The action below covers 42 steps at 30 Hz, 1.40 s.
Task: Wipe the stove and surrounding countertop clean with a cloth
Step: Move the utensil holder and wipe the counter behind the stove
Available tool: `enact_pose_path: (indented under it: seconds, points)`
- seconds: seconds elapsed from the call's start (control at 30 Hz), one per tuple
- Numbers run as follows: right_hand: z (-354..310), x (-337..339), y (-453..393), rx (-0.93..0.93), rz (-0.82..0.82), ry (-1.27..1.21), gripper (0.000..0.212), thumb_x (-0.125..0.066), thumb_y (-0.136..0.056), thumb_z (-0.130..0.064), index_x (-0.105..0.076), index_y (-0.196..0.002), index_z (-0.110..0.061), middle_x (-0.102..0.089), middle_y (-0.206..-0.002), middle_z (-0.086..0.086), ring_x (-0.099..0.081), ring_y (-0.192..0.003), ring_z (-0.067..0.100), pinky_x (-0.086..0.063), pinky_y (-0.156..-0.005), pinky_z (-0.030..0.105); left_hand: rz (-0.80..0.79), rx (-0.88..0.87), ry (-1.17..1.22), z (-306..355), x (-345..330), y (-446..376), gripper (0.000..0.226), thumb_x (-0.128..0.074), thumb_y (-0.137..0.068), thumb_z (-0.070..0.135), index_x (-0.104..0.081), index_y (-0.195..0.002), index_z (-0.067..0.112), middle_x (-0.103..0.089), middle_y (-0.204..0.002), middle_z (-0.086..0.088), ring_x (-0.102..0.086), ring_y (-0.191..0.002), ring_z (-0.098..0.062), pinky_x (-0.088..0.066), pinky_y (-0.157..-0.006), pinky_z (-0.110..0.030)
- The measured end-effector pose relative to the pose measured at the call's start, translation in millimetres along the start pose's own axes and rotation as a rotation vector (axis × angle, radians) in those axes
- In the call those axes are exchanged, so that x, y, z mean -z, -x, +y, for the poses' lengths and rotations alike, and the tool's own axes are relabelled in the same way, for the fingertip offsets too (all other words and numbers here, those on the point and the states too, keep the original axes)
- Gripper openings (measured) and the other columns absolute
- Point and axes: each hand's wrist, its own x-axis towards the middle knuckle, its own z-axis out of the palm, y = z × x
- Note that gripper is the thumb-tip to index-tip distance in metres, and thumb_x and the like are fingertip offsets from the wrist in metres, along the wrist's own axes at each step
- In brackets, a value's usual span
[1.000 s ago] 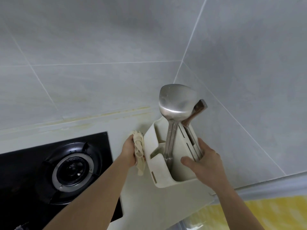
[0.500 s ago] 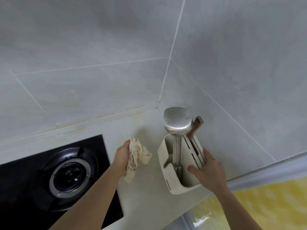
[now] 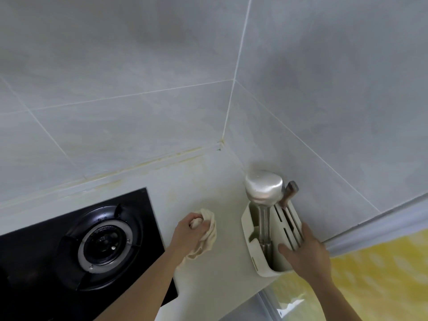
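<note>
Now we see the left hand [image 3: 188, 229] bunching the cloth [image 3: 206, 237] on the countertop [image 3: 208, 274] between the stove [image 3: 97, 242] and the utensil holder [image 3: 259, 246], which the right hand [image 3: 305, 249] grips at its top, near the right edge. To wipe well, we judge, we should keep the holder steady or lifted, flatten the cloth, and stroke from the stained back corner toward the front edge.

A pale counter [image 3: 203, 269] meets grey wall tiles along a yellow-stained far edge. Set into it at left, a black stove [image 3: 97, 242]; a crumpled cloth [image 3: 207, 230] rests mid-counter; a cream utensil holder [image 3: 266, 239] stands right.
</note>
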Motion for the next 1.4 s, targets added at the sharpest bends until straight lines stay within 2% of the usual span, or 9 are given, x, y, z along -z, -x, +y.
enact_pose_path:
  seconds: [0.3,0.5,0.63,0.73,0.87,1.03,1.13,1.23,1.4]
  points:
    - [4,2,2,0.048,0.087,0.044,0.097,-0.084,-0.072,-0.046,-0.036,-0.155,-0.028,-0.044,-0.143,0.003,-0.052,-0.126,0.034,-0.052,-0.094,0.048,0.017,-0.024,-0.067,-6,-9,20,0.009,-0.076,-0.089,0.036,-0.070,-0.096,0.034,-0.075,-0.089,0.009,-0.072,-0.084,-0.011,-0.059,-0.088,-0.042]
    - [1,-11,19,0.006,0.125,0.001,0.094,-0.078,-0.081,-0.051,-0.033,-0.158,-0.019,-0.037,-0.154,0.009,-0.037,-0.140,0.038,-0.041,-0.110,0.054,-0.053,-0.030,-0.029,0,-3,33,0.052,-0.077,-0.086,0.041,-0.049,-0.128,0.050,-0.064,-0.115,0.013,-0.068,-0.102,-0.014,-0.054,-0.097,-0.037]
    - [-19,-17,37,0.130,0.384,-0.021,0.074,-0.069,-0.088,-0.038,-0.042,-0.151,-0.010,-0.042,-0.151,0.020,-0.038,-0.136,0.042,-0.038,-0.109,0.057,-0.065,-0.075,-0.094,4,6,40,0.045,-0.074,-0.084,0.037,-0.053,-0.119,0.055,-0.067,-0.109,0.009,-0.068,-0.097,-0.012,-0.056,-0.094,-0.038]
    - [-54,-26,68,0.352,0.621,-0.164,0.052,-0.057,-0.082,-0.032,-0.065,-0.128,-0.007,-0.054,-0.134,0.015,-0.048,-0.121,0.032,-0.039,-0.099,0.046,-0.057,-0.182,-0.317,0,18,44,0.047,-0.069,-0.082,0.039,-0.053,-0.123,0.056,-0.065,-0.103,0.007,-0.067,-0.091,-0.013,-0.056,-0.088,-0.032]
    - [-82,-83,101,0.663,0.375,-0.222,0.028,-0.061,-0.083,-0.024,-0.071,-0.107,-0.017,-0.056,-0.121,0.001,-0.052,-0.106,0.016,-0.047,-0.087,0.037,0.027,-0.518,-0.521,-5,28,42,0.048,-0.062,-0.086,0.034,-0.060,-0.134,0.038,-0.064,-0.111,0.011,-0.056,-0.103,-0.017,-0.050,-0.090,-0.035]
    - [-77,-184,74,0.504,0.024,0.010,0.053,-0.051,-0.088,-0.032,-0.058,-0.138,-0.019,-0.055,-0.144,0.002,-0.050,-0.132,0.025,-0.051,-0.104,0.046,0.117,-0.699,-0.665,-35,39,6,0.049,-0.066,-0.090,0.016,-0.058,-0.136,0.030,-0.062,-0.129,0.015,-0.045,-0.112,-0.016,-0.043,-0.095,-0.033]
    - [-90,-211,29,0.413,-0.131,0.120,0.080,-0.019,-0.091,-0.050,-0.029,-0.161,-0.012,-0.029,-0.167,0.010,-0.024,-0.155,0.029,-0.022,-0.126,0.041,0.216,-0.705,-0.726,-45,45,-22,0.054,-0.067,-0.085,0.007,-0.059,-0.135,0.028,-0.065,-0.125,0.012,-0.045,-0.107,-0.018,-0.046,-0.092,-0.038]
    - [-103,-225,-9,0.414,-0.183,0.226,0.092,0.003,-0.085,-0.054,-0.012,-0.164,-0.010,-0.006,-0.173,0.009,-0.003,-0.160,0.026,-0.003,-0.126,0.036,0.308,-0.716,-0.673,-44,52,-56,0.057,-0.067,-0.084,0.000,-0.060,-0.137,0.021,-0.067,-0.123,0.007,-0.044,-0.105,-0.021,-0.045,-0.091,-0.039]
    - [-109,-258,-51,0.406,-0.081,0.269,0.074,-0.021,-0.097,-0.044,-0.034,-0.159,-0.005,-0.026,-0.168,0.011,-0.025,-0.156,0.029,-0.010,-0.128,0.037,0.292,-0.526,-0.410,-35,39,-94,0.060,-0.072,-0.086,0.007,-0.054,-0.141,0.025,-0.059,-0.119,0.007,-0.048,-0.110,-0.016,-0.041,-0.093,-0.031]
